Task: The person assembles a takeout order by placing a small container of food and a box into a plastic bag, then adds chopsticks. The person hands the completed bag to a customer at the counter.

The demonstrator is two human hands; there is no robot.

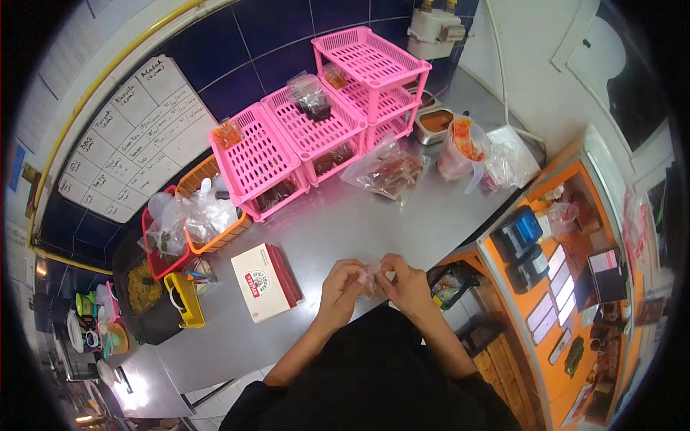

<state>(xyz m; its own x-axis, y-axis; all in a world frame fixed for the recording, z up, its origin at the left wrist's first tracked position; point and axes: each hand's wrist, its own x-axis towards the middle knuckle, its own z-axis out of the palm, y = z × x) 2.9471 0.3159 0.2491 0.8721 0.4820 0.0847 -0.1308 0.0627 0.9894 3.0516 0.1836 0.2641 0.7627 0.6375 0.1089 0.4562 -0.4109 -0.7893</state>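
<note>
My left hand and my right hand are close together at the front edge of the steel counter. Between them they pinch the top of a small clear plastic bag; its contents look brownish but are partly hidden by my fingers. To the left of my left hand lies a stack of white and red printed cardboard boxes. Beyond my hands, a larger clear bag with brownish contents rests on the counter.
Pink plastic racks line the tiled wall, with small sauce bags on top. An orange basket of plastic bags stands at left, near a yellow holder. A plastic jug and steel sauce containers are at the back right. Orange shelving stands right.
</note>
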